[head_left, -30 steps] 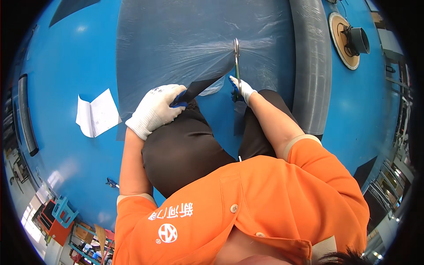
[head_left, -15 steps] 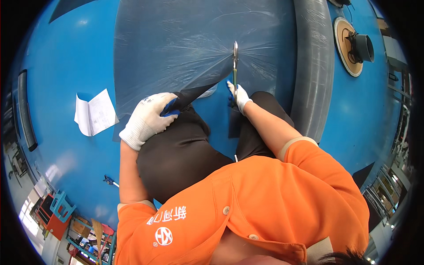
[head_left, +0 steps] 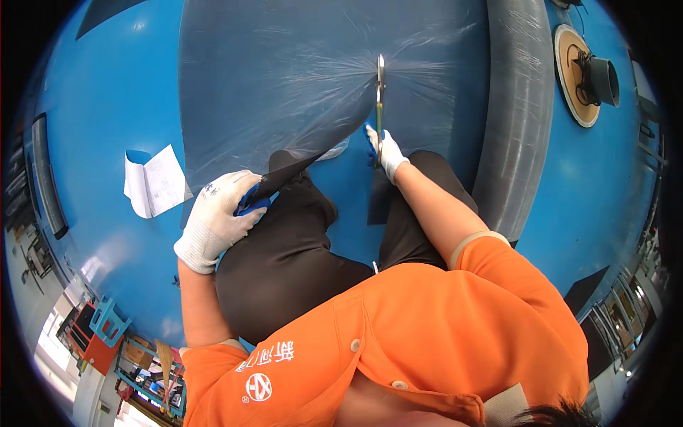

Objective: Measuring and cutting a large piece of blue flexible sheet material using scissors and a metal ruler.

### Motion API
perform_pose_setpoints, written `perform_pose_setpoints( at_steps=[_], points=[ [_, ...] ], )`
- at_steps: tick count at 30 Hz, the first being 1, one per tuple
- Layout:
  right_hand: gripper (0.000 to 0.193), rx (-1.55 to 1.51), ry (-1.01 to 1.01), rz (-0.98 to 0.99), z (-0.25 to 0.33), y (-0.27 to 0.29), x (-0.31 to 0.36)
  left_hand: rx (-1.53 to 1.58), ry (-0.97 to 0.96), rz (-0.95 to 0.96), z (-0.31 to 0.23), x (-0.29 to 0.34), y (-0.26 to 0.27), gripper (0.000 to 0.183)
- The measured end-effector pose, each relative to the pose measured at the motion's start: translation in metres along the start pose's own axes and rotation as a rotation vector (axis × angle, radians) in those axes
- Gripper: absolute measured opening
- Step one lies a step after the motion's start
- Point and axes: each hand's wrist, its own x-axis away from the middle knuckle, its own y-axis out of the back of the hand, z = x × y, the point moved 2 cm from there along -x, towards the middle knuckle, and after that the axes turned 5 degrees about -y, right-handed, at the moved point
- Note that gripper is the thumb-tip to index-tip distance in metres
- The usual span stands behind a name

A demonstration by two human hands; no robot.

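A dark grey sheet (head_left: 249, 85) with a clear, wrinkled film on top spreads over the blue floor in front of me. My right hand (head_left: 388, 153), in a white glove with blue fingertips, is closed around the green handles of metal shears (head_left: 380, 103). Their blades point away from me and sit at the sheet, where creases fan out from the tip. In a matching glove, my left hand (head_left: 219, 215) grips the near cut edge of the sheet beside my left knee. Between the hands that edge lifts and curls, showing a black underside. Left fingertips are partly hidden.
Along the right side lies a thick grey roll (head_left: 516, 107). Beyond it, a round wooden board (head_left: 573, 75) carries a dark cylinder (head_left: 605, 82) and cable. Folded white papers (head_left: 156, 183) rest on the floor at left. A blue stool (head_left: 109, 322) stands at the lower left.
My left hand has drawn the sheet's edge left and slightly toward me. The shears have shifted a little farther from me, still in my right hand.
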Motion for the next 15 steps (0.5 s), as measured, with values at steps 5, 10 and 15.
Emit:
perform_pose_setpoints(
  at_steps=[5, 10, 15],
  points=[
    [0.046, -0.009, -0.007, 0.064, 0.007, 0.004, 0.003, 0.034, 0.017, 0.026, 0.003, 0.002, -0.001, 0.037],
    [0.044, -0.015, -0.007, 0.078, 0.013, 0.008, 0.013, 0.013, -0.005, -0.012, 0.005, 0.002, 0.000, 0.038],
    [0.038, 0.053, 0.096, -0.023, 0.012, 0.006, 0.006, 0.054, 0.023, 0.007, 0.004, 0.005, 0.005, 0.039]
  ],
)
